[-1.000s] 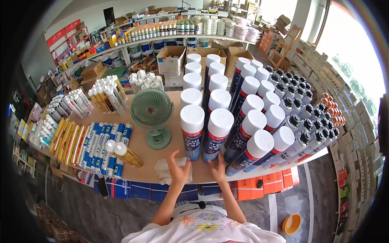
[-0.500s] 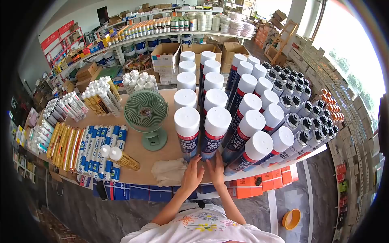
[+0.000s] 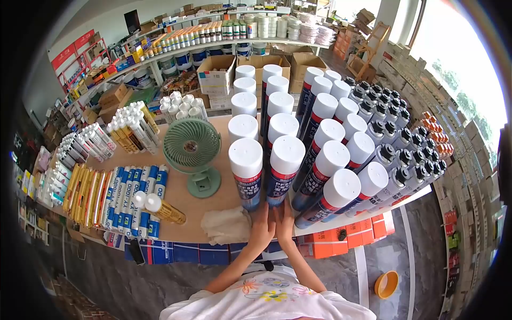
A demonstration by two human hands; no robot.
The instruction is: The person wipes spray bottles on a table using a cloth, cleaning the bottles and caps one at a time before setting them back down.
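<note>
The left grip (image 3: 262, 228) and the right grip (image 3: 284, 222) are now side by side, hands almost together; in the earliest frame they were well apart, with the left one over the cloth. Both are loosely open, fingers extended forward and closed around nothing. Their fingertips are at the foot of a tall white-capped can with a red band and dark blue lower body (image 3: 282, 178); whether they press on it, I cannot tell. The can is upright directly ahead of both grips, at the front of its row.

Just left of that can is a matching white-capped can (image 3: 247, 173), slightly ahead of the left grip. Beside the left grip, on its left, lies a crumpled off-white cloth (image 3: 226, 226), which the left hand no longer covers. Right of the right grip, more white-capped cans (image 3: 342, 192) are packed in rows, with silver cans with black tops (image 3: 397, 178) beyond them.

Farther left and ahead of the grips, a round green fan (image 3: 192, 146) is on the tan surface (image 3: 186, 205). Beyond it to the left lie blue-and-white tubes (image 3: 128, 200) and gold tubes (image 3: 85, 194).
</note>
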